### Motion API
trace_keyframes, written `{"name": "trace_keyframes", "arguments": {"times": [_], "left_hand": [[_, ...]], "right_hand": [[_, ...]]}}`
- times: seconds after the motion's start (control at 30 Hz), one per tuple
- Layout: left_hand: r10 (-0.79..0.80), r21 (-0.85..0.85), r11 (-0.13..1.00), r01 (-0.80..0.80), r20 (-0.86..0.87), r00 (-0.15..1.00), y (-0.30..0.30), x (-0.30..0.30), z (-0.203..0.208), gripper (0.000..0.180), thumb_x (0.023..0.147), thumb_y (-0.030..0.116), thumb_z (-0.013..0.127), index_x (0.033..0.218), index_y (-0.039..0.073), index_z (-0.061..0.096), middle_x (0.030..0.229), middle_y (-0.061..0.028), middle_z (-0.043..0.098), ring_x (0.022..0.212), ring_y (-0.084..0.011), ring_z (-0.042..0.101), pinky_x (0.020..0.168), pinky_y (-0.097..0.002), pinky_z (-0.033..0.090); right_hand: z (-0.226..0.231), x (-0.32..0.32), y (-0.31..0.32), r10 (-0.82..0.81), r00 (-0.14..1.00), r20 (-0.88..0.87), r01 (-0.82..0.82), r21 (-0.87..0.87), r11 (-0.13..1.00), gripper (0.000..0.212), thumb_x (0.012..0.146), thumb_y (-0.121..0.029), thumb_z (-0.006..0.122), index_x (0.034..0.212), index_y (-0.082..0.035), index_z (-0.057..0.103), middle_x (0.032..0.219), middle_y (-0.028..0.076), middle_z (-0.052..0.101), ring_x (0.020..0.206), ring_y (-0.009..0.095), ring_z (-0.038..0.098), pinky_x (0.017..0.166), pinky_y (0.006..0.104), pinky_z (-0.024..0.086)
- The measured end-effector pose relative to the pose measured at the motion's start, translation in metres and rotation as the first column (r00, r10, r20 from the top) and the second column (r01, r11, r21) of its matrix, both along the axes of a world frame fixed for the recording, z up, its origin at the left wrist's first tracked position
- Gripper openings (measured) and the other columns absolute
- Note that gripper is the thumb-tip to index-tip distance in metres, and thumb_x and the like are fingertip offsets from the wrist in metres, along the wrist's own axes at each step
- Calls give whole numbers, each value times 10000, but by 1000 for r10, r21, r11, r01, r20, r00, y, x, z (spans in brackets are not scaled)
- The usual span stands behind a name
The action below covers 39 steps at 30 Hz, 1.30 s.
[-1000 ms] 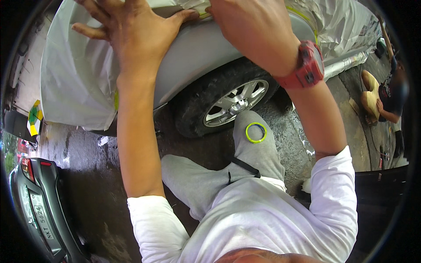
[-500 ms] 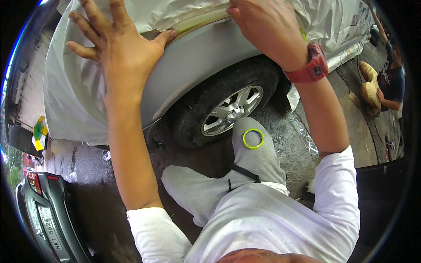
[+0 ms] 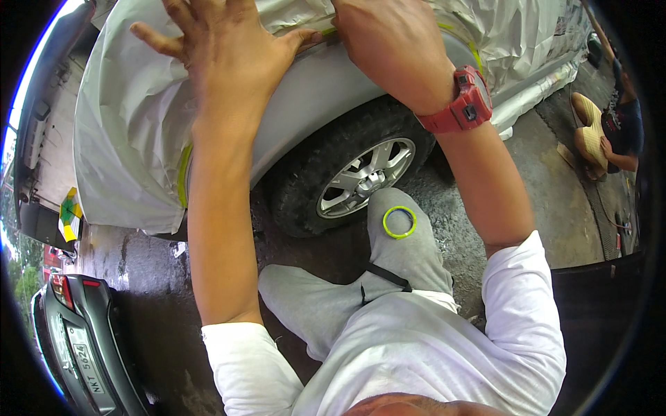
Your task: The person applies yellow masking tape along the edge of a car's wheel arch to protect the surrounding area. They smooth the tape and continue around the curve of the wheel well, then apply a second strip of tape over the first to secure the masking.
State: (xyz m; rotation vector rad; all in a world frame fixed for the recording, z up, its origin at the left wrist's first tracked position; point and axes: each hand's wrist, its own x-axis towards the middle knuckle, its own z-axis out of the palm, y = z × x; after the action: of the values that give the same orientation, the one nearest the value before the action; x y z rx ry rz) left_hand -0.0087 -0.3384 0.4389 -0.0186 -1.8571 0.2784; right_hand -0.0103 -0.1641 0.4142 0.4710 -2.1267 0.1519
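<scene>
My left hand lies over the pale masking sheet that covers the car body, its fingers spread and its thumb reaching toward the sheet's taped edge. Close to that thumb, my right hand is closed at the edge above the wheel arch; its fingertips are hidden, so what they pinch cannot be seen. Below both hands curves the silver-grey fender. Yellow-green masking tape shows beside my left forearm, and more lines the edge right of my right hand. A yellow-green tape roll rests on my knee.
Under the fender is a black tire with a silver alloy wheel. A dark car stands at the lower left on wet ground. At the far right, a person is beside a tan woven item.
My left hand has moved right along the edge, and my right hand has shifted left, bringing them closer together. Taped edge now shows right of my right hand and beside my left forearm.
</scene>
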Motion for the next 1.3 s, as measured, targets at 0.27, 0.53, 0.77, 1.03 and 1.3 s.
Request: {"name": "trace_keyframes", "arguments": {"times": [0.27,0.53,0.77,1.03,1.3], "left_hand": [[-32,-78,997,30,-16,999,3,-15,2,1355,580,360,1010,1687,331,229,1784,-161,28,1646,-404,-3,1271,-714,22],[-230,-56,971,231,25,973,15,-27,3,1268,666,384,950,1699,326,217,1792,-171,-43,1652,-390,-69,1267,-724,-21],[-500,151,863,482,122,857,-7,3,-21,1307,678,372,975,1711,334,175,1786,-207,-22,1642,-444,-20,1240,-764,31],[16,440,898,-19,12,1000,-126,65,-67,1456,574,544,1001,1712,247,142,1769,-251,17,1629,-480,-26,1236,-755,16],[43,531,847,-23,-26,999,-169,68,-93,1396,584,541,996,1673,142,219,1746,-288,77,1623,-486,22,1246,-722,53]], "right_hand": [[-51,-5,1,203,966,-158,-257,-516,817,151,1006,-203,673,1059,-68,631,708,121,699,586,267,647,563,404,486],[-81,62,17,387,774,-501,-607,-761,230,170,1113,-186,602,1164,-37,539,654,76,656,518,77,561,481,209,413],[-106,94,18,391,842,-372,-494,-822,282,173,1133,-209,553,1154,-38,540,668,73,648,511,89,545,472,211,409],[-122,95,29,476,838,-266,-444,-840,312,168,1143,-211,527,1160,-47,557,661,64,630,529,84,549,479,207,405],[-114,101,-9,755,652,-66,-429,-854,295,427,1137,-196,536,1500,26,502,863,56,695,625,42,513,565,192,418]]}}
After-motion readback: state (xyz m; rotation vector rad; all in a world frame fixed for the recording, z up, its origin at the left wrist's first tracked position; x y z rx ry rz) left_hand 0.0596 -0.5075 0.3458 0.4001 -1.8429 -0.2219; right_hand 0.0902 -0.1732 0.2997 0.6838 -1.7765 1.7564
